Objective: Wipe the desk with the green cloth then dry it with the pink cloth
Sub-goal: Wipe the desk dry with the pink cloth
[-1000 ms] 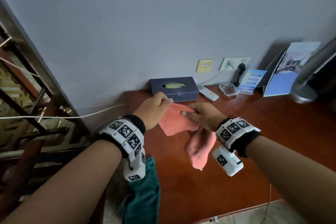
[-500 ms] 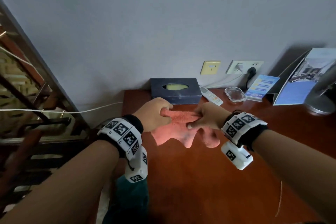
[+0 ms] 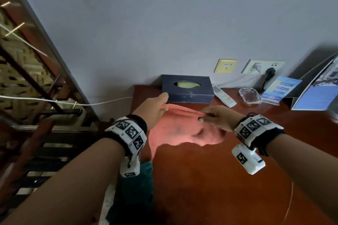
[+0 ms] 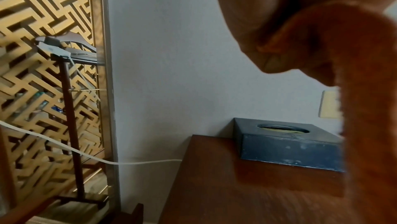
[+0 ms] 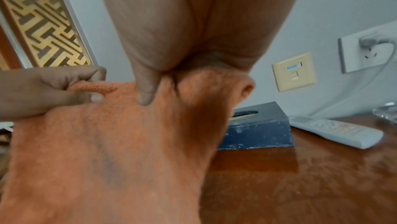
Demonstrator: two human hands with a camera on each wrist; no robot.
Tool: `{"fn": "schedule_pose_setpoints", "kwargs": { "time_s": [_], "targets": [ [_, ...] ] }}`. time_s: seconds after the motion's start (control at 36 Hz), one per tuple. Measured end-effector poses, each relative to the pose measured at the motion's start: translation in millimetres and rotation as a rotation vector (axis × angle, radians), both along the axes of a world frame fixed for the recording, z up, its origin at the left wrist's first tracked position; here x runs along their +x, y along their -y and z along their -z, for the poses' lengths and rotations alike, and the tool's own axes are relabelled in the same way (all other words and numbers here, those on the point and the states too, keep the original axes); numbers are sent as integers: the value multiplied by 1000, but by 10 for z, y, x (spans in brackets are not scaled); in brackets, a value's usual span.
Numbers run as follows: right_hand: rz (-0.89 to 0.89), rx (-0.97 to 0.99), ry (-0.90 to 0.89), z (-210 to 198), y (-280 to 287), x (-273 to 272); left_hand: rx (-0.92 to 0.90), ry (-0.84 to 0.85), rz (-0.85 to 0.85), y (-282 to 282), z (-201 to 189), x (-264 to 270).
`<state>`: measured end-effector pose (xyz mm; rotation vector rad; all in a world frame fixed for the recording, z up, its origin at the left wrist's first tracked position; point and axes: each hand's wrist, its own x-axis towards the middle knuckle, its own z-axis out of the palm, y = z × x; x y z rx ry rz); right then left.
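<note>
You held the pink cloth (image 3: 175, 129) stretched between both grips above the counter (image 3: 210, 179), your left hand (image 3: 153, 109) pinching one top corner, your right hand (image 3: 217, 117) the other. Your head view alone showed the green cloth (image 3: 139, 188) draped below your left wrist; only the right wrist view showed your thumb (image 5: 146, 90) pressed into the fabric.

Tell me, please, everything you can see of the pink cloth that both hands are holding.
The pink cloth is a salmon-pink, fuzzy terry towel with a faint dark smudge near its middle. The left hand and the right hand each pinch its top edge, stretched between them, so it hangs open above the wooden desk, in front of the dark tissue box. Its lower edge is uneven; whether it touches the desk is unclear.
</note>
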<state>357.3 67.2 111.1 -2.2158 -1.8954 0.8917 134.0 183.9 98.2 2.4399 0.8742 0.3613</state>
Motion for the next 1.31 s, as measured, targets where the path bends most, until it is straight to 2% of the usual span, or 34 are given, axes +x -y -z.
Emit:
{"fn": "schedule_pose_setpoints", "kwargs": {
  "time_s": [0.17,0.33,0.53,0.64,0.78,0.86,0.94,1.03,1.17,1.31],
  "targets": [
    [-43,-5,83,-45,-39,20,76,-28,2,-87,60,-107],
    [-43,-66,89,-26,57,112,46,-76,37,-22,107,-165],
    [-95,-132,150,52,307,219,-196,-147,194,219,293,-219],
    [-64,-147,125,139,427,230,-273,-161,195,320,398,-185],
    [-53,-243,137,410,467,212,-398,-261,138,363,611,-88],
    [-20,-290,54,547,431,244,-464,-259,90,338,763,-14],
    [51,-274,-3,685,332,306,-432,-250,-19,249,920,73],
    [178,-178,-10,864,166,421,-398,-235,-138,86,1097,165],
    [307,-116,27,1162,-107,594,-306,-293,-289,-197,1304,342],
    [424,-51,52,1342,-296,663,-252,-283,-391,-376,1427,476]
  ]
}}
